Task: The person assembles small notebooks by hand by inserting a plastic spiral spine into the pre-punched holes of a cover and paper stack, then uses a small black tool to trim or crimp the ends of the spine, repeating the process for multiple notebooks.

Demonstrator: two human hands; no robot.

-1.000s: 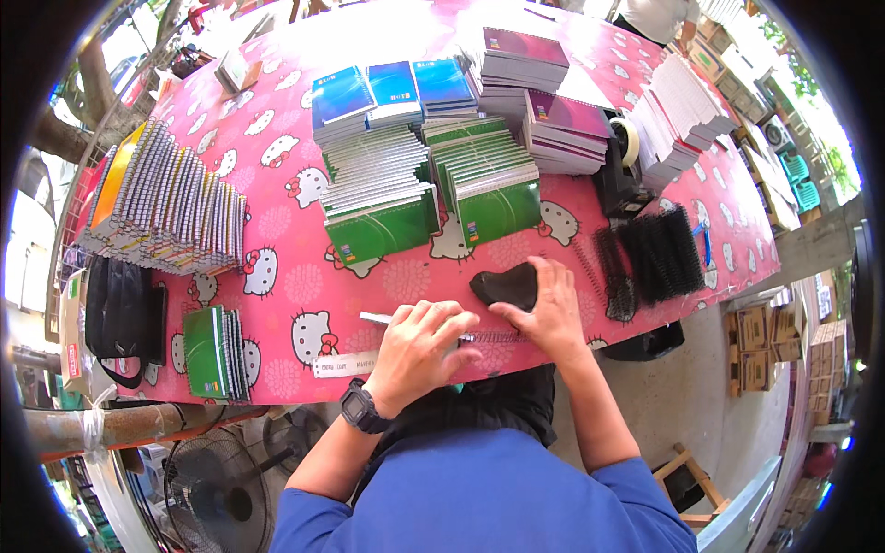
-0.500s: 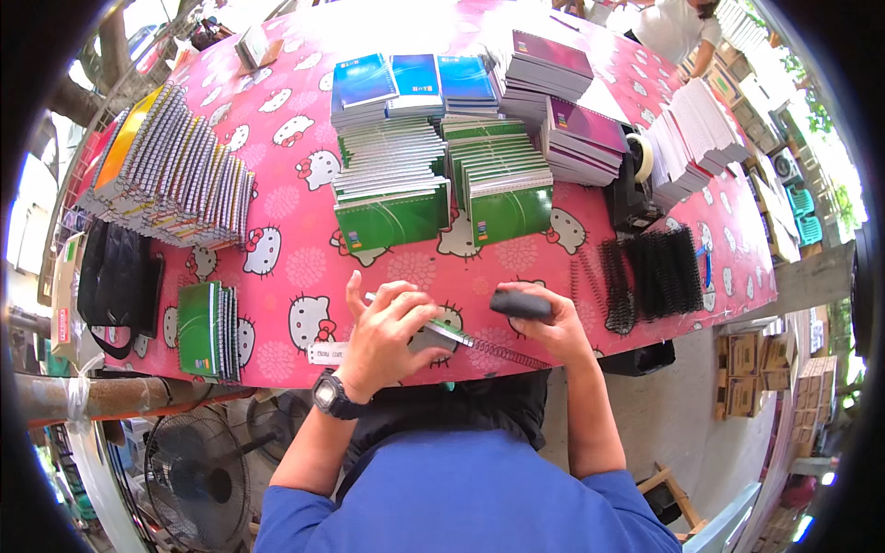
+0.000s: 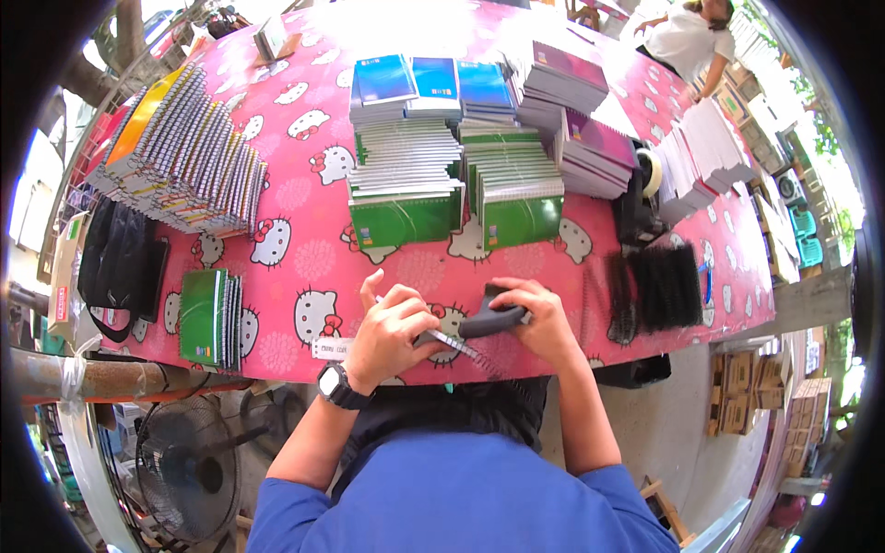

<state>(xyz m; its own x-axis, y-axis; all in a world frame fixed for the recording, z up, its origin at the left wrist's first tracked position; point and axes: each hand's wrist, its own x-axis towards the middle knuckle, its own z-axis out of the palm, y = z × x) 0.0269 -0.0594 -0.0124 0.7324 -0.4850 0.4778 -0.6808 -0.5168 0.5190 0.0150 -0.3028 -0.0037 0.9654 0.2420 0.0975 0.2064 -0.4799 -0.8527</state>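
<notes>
My left hand (image 3: 395, 334), with a watch on its wrist, is closed on a thin notebook (image 3: 444, 339) seen nearly edge-on at the table's near edge. A dark spiral binding coil (image 3: 479, 361) runs along the notebook's edge and sticks out toward the lower right. In my right hand (image 3: 539, 318) is a dark grey, angled hand tool (image 3: 491, 320); its kind I cannot make out. One end of the tool is close to the notebook's edge; whether they touch I cannot tell. A small white strip (image 3: 330, 348) lies beside my left wrist.
Green notebooks (image 3: 406, 221) stand in stacks ahead, with blue (image 3: 385, 81) and maroon ones (image 3: 590, 138) behind. Spiral-bound notebooks (image 3: 184, 157) and a few green ones (image 3: 205, 318) are left. Black coils (image 3: 668, 288), a tape dispenser (image 3: 643, 198) and paper stacks (image 3: 705, 152) are right. A person (image 3: 687, 41) stands far right.
My right hand has turned the dark grey tool and brought it left, close to the notebook's edge. My left hand keeps its hold on the notebook. The view has shifted slightly.
</notes>
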